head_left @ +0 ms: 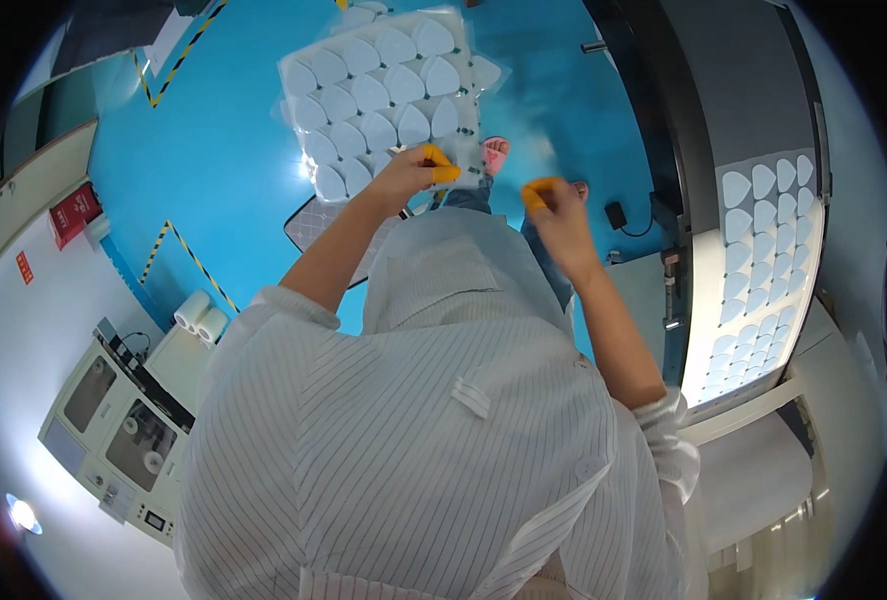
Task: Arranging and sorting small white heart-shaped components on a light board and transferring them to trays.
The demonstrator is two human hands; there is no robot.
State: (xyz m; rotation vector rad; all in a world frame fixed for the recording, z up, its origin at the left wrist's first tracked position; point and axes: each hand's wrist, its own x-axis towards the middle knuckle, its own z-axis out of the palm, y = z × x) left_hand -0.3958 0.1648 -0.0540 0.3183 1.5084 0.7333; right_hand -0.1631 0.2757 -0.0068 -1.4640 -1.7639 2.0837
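My left hand [416, 178], with orange covers on the fingertips, is closed in a pinch over the near edge of a stack of clear sheets [375, 108]. Rows of pale rounded pieces and small dark green marks show on the sheets. What lies between those fingertips is too small to make out. To the right, apart from the stack, my right hand [560, 222] is raised with its covered fingertips drawn together. Anything in that pinch cannot be made out.
On the right, a lit worktop [711, 300] carries more sheets of pale pieces [760, 240]. A grey machine [128, 440] and white rolls [201, 315] stand at left. Below the stack is a grey-topped surface [313, 225]. Striped tape [203, 265] marks the blue floor.
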